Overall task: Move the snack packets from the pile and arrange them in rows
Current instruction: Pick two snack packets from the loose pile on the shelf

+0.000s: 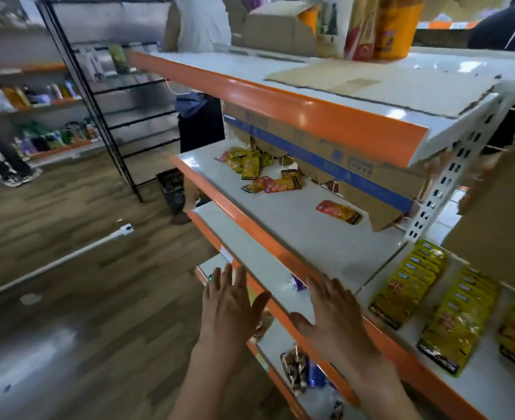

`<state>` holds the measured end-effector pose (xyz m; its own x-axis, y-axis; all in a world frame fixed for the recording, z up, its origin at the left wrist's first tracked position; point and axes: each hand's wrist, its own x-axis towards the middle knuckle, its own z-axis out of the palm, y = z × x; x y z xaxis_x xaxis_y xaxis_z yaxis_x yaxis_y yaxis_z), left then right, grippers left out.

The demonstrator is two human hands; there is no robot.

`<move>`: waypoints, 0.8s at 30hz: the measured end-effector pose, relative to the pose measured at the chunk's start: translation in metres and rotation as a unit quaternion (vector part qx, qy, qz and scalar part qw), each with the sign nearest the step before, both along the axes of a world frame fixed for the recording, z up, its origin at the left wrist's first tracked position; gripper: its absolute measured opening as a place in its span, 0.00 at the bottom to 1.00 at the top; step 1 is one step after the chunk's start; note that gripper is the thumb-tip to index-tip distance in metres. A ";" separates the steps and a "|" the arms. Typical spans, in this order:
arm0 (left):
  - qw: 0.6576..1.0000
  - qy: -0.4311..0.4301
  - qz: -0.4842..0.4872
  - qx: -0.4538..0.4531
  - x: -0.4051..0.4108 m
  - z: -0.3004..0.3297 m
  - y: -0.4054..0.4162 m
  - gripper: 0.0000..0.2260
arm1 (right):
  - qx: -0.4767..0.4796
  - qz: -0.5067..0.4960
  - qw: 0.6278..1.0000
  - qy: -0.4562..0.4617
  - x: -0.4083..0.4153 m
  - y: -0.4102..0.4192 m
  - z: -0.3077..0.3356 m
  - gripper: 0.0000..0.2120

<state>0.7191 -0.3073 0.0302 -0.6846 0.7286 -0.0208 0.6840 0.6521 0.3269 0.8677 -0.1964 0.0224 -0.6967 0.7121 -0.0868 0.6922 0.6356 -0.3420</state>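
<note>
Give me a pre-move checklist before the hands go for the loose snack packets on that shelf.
1. Left hand free, fingers spread: ok.
2. Right hand free, holds nothing: ok.
3. Pile of packets in view at the shelf's far end: ok.
4. Single red packet lies apart, unobstructed: ok.
5. Bare shelf surface for new rows: ok.
6. Finished rows on the neighbouring bay upright and even: cannot tell, blurred.

Bright, motion-blurred, wide-angle edge warping

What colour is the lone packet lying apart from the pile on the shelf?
Red and yellow with a dark end, in the head view: lone packet.
</note>
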 end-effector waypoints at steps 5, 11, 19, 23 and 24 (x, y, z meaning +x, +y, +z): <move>1.000 0.007 0.005 -0.017 -0.058 -0.008 -0.014 0.36 | -0.037 -0.004 0.999 0.020 -0.062 -0.015 -0.003 0.38; 1.000 -0.006 0.028 -0.005 -0.109 -0.021 -0.025 0.35 | -0.060 0.005 0.998 0.010 -0.116 -0.026 -0.003 0.37; 0.999 -0.025 0.043 0.000 -0.161 -0.034 -0.023 0.35 | -0.065 0.014 0.998 -0.007 -0.179 -0.009 -0.008 0.37; 0.999 -0.032 0.038 0.007 -0.194 -0.038 -0.009 0.35 | -0.056 0.006 0.998 0.015 -0.214 0.013 -0.015 0.35; 0.999 -0.032 0.033 0.007 -0.203 -0.038 -0.002 0.35 | -0.053 0.003 0.998 0.022 -0.223 0.020 -0.017 0.35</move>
<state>0.5162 -0.3093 -0.0080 -0.7288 0.6825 -0.0562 0.6172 0.6902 0.3776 0.6447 -0.1765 0.0054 -0.7062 0.6960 -0.1298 0.6707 0.5989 -0.4376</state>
